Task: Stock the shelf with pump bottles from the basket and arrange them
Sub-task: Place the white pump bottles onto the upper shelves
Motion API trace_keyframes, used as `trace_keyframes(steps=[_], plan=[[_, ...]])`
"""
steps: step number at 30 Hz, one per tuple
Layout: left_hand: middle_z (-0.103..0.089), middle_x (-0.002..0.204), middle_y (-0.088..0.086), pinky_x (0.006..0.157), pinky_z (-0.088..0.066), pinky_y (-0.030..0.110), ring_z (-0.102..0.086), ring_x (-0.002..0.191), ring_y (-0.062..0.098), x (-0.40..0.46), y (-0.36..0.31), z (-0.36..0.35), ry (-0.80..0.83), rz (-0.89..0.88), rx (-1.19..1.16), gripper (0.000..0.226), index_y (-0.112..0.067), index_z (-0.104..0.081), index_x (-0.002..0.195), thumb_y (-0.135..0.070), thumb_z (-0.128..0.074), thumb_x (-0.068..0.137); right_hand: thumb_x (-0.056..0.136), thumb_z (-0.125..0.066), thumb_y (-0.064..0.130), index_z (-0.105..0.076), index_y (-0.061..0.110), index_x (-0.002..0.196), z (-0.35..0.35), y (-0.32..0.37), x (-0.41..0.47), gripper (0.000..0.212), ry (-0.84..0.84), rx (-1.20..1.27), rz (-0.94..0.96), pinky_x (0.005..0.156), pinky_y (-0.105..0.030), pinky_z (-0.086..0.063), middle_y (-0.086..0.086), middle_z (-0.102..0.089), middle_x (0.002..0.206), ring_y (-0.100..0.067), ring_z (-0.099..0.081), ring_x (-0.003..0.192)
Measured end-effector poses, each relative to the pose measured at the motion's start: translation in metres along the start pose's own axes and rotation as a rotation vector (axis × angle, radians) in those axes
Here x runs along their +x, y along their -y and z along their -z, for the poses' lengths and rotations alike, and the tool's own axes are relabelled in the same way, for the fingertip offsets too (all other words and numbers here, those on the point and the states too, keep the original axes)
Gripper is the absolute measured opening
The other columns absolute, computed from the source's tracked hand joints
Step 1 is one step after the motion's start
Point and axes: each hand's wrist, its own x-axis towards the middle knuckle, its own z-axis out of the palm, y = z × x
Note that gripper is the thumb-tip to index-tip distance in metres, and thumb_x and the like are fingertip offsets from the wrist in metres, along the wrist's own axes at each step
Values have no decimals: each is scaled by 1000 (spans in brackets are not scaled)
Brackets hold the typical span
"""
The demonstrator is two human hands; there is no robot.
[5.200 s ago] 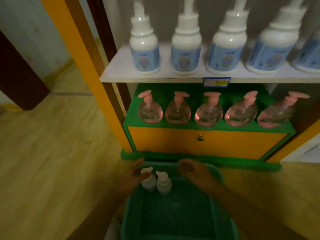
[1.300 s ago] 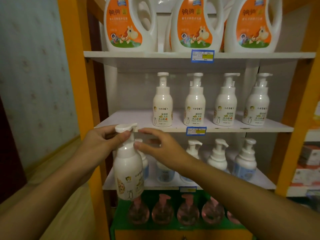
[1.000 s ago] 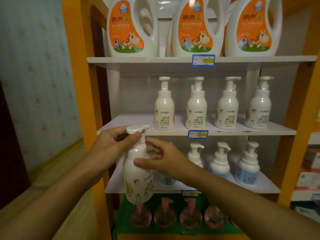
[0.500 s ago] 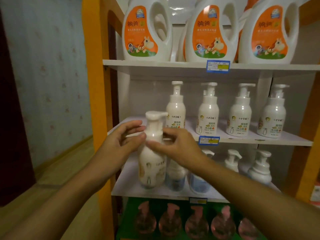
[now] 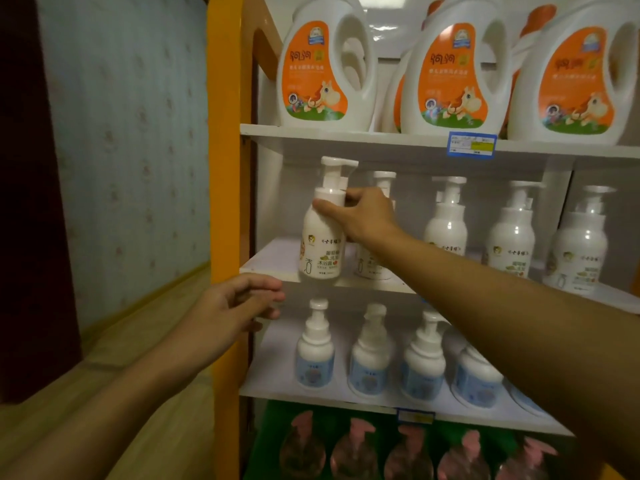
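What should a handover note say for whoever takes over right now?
Right hand: gripping the white pump bottle at its shoulder, at the left front edge of the middle shelf; cannot tell if it is fully set down.
Left hand: open, empty, just below that shelf edge.
Done: four matching bottles already lined up to the right.
Left: seat this one, align the row. Basket is out of view.

The right arm is reaching forward and up from the lower right, nearly straight; the right hand (image 5: 363, 216) is wrapping around the shoulder of a white pump bottle (image 5: 322, 237), thumb lying across the front and the fingers curling behind, holding it upright; the left arm is extending from the lower left at a lower height; the left hand (image 5: 232, 310) is hanging free, fingers loosely curled and pointing right, gripping nothing.
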Motion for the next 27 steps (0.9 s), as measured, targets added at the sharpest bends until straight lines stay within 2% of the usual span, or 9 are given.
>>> trace_keyframes(steps=[4, 11, 20, 24, 27], plan=[[-72, 93, -17, 68, -53, 23, -69, 80, 4, -3, 16, 4, 55, 27, 44, 20, -27, -66, 98, -19, -48, 94, 71, -74, 47, -69, 16, 100, -23, -6, 10, 43, -34, -81, -21, 77, -41, -59, -1, -73, 98, -18, -69, 83], [-71, 96, -19, 61, -54, 12, -68, 83, 3, -8, 33, 9, 94, 19, 53, 21, -29, -66, 98, -20, -47, 95, 72, -74, 49, -67, 13, 103, -36, -9, 29, 48, -74, -113, -83, 81, -43, -57, -6, -71, 99, -24, -68, 86], [-71, 94, -21, 61, -51, 13, -68, 82, 2, -13, 39, 9, 105, 56, 57, 22, -29, -67, 96, -17, -48, 94, 71, -71, 56, -61, 12, 101, -38, -12, 41, 54, -97, -303, -117, 79, -45, -56, -10, -68, 100, -29, -66, 88], [-70, 94, -21, 63, -51, 15, -68, 83, 1, -15, 42, 7, 116, 88, 66, 22, -31, -67, 96, -19, -49, 94, 73, -67, 58, -55, 10, 112, -40, -13, 40, 63, -95, -333, -118, 83, -45, -54, -11, -65, 109, -31, -64, 95], [-71, 94, -20, 68, -51, 20, -68, 83, 1, -14, 43, 5, 131, 87, 77, 23, -32, -68, 95, -19, -49, 94, 74, -65, 60, -45, 11, 125, -40, -15, 36, 73, -69, -298, -153, 88, -48, -52, -12, -60, 119, -33, -61, 103]])
